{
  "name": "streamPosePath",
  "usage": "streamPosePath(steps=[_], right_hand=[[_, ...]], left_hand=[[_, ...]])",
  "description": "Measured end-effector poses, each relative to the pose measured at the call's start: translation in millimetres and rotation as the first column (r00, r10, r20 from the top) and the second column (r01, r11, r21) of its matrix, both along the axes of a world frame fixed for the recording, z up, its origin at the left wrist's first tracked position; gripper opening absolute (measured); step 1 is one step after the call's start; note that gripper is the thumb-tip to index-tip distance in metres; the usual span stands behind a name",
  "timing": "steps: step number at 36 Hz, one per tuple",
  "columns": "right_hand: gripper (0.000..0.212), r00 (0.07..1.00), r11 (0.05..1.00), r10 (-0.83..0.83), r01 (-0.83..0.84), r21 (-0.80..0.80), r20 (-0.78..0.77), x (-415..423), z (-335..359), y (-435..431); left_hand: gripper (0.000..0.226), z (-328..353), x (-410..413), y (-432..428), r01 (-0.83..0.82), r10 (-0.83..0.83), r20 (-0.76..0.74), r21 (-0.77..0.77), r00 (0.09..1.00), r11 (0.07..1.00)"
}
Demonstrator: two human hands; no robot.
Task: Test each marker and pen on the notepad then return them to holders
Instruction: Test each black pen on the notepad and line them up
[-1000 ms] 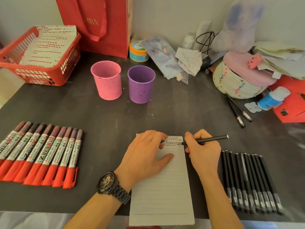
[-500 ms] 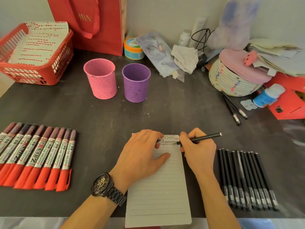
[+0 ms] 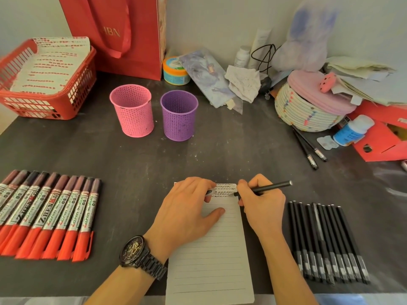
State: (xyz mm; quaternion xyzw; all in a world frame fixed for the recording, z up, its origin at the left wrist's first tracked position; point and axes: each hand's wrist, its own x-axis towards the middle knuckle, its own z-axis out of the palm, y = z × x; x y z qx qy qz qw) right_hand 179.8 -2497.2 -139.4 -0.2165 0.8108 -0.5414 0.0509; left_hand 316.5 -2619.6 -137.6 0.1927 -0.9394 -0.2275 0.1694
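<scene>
Our right hand (image 3: 262, 208) pinches a black pen (image 3: 271, 187), tip on the scribbled top of the notepad (image 3: 211, 260). Our left hand (image 3: 187, 212) pins the page, fingers curled on a pen cap (image 3: 208, 192). Red markers (image 3: 50, 216) lie left, spare pens (image 3: 326, 243) right, the pink holder (image 3: 133, 111) and purple holder (image 3: 178, 115) beyond.

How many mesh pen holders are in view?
2. The pink holder stands left, the purple holder just right of it, not touching, both beyond the notepad. None seems hidden.

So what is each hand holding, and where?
Right hand grips the pen near its tip; left hand rests on the notepad, something small at its fingers, unclear.
</scene>
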Motion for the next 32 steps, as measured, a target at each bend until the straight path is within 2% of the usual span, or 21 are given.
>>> streamPosePath(steps=[13,16,26,32], right_hand=[[0.03,1.0,1.0,-0.005,0.005,0.02,-0.009,0.3,1.5,0.1],[0.03,1.0,1.0,-0.006,0.006,0.019,-0.01,0.7,1.6,0.5],[0.033,1.0,1.0,-0.004,0.005,0.02,-0.009,0.3,1.6,1.3],[0.033,1.0,1.0,-0.002,0.002,0.021,-0.013,0.1,1.3,1.9]], left_hand=[[0.035,0.3,-0.1,-0.5,0.008,-0.008,0.018,0.013,1.0,1.0],[0.042,1.3,-0.3,-0.1,0.009,-0.009,0.024,0.01,1.0,1.0],[0.042,-1.3,-0.1,-0.3,0.007,-0.007,0.014,0.013,1.0,1.0],[0.035,-2.2,-0.2,-1.3,0.009,-0.01,0.022,0.015,1.0,1.0]])
